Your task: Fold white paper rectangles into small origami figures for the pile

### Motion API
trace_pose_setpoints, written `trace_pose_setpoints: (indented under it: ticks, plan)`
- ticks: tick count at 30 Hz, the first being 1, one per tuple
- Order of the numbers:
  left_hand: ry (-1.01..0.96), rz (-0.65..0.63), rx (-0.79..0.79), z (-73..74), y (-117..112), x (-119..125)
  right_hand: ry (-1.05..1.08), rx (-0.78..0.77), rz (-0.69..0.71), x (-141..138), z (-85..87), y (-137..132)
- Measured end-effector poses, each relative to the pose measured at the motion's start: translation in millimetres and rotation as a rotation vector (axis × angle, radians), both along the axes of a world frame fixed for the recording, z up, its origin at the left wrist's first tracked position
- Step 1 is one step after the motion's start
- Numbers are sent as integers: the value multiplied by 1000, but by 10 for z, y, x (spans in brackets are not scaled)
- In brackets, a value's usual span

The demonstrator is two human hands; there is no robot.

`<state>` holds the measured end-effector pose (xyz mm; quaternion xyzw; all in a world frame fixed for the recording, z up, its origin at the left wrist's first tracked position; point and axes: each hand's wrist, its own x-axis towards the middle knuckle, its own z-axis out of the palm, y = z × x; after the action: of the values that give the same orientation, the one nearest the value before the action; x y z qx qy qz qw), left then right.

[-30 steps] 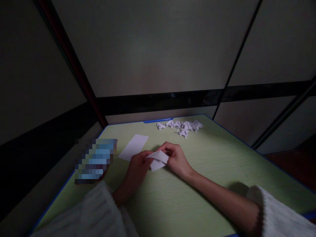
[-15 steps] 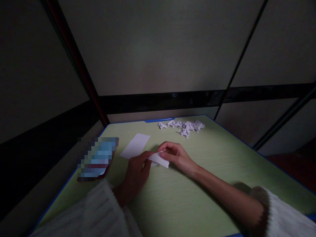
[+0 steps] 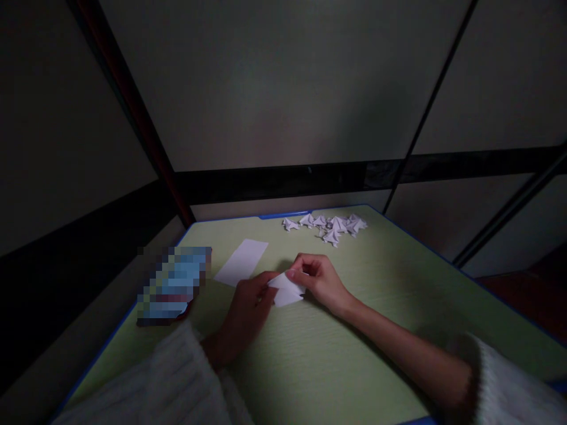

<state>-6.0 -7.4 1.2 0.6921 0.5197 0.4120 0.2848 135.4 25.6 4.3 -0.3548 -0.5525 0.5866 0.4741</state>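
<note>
A small folded piece of white paper (image 3: 287, 293) is held between my two hands, just above the table's middle. My left hand (image 3: 248, 304) pinches its left side, thumb and fingers closed on the edge. On the upper right, my right hand (image 3: 319, 280) grips the paper between thumb and fingertips. A lower flap of the paper spreads out toward me. Past my left hand lies a flat white sheet of paper (image 3: 243, 260). Toward the back of the table sits a cluster of several small folded paper figures (image 3: 337, 225), clear of both hands.
The light green table (image 3: 354, 366) has a blue edge. At its left side lies a phone-like object (image 3: 175, 286), its surface blurred by pixels. Behind the table stands a pale panelled wall (image 3: 283, 106) with a dark band.
The folded paper has turned in my fingers, and its lower flap now shows wider. My right hand has closed its fingers more tightly. The sheet and the paper figures stay put.
</note>
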Motion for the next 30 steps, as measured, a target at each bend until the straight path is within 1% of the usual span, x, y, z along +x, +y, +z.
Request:
trace_pose_setpoints:
  ticks: [2,5,6,8,12,14,17,20,24,27,30]
  plan:
    - [-65,-2,-40,-15,19,2,92,-102,47,5,0,6]
    - [-208,-16,-97,-25,45,6,295,-310,179,33,2,31]
    - [-259,-18,-114,-23,51,10,339,-359,221,46,1,41]
    - [-354,-20,-151,-9,59,22,382,-407,292,72,-5,59]
    - [-489,-17,-233,17,70,37,365,-378,362,92,-26,71]
    - [-529,-30,-269,11,76,33,318,-341,363,85,-30,64]
    - [-589,-91,-333,-12,82,22,254,-282,344,65,-29,48]
    - [-654,-122,-377,-25,76,20,248,-259,337,45,-39,38]
    - [-695,-121,-385,-28,70,26,218,-278,343,33,-85,54]
    - [-733,-99,-353,-34,75,23,224,-340,401,42,-114,78]
    - [-751,-113,-331,-29,77,17,286,-390,462,57,-118,90]
